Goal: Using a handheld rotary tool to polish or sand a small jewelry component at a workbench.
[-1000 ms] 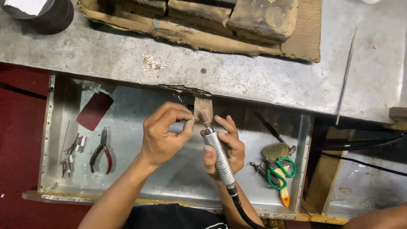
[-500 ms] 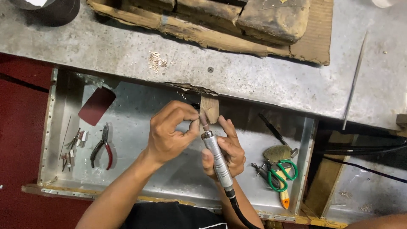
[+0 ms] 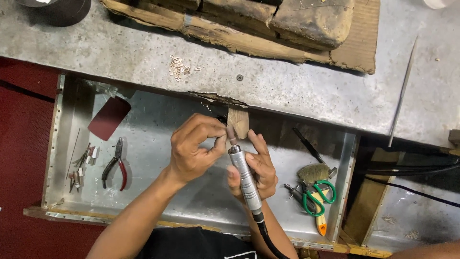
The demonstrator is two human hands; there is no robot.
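Silver and slim, the rotary handpiece [image 3: 245, 180] lies in the right hand [image 3: 256, 168], fingers wrapped around its barrel, its small pinkish tip just beside the wooden bench peg [image 3: 238, 122] that juts from the worktable's near edge. The left hand [image 3: 194, 148] is closed in a narrow pinch right at that tip; whatever it pinches is too small to make out. Good work here probably means bracing both hands against the peg and keeping the tip's touch light. Below them sits a metal tray [image 3: 158, 124], with pliers [image 3: 115, 165] and small bits [image 3: 84, 163] well apart on the left, green-handled scissors [image 3: 317, 196] and a brush [image 3: 314, 172] near on the right. Open room lies mostly to the left of the hands; the black cable [image 3: 266, 237] trails toward the near side.
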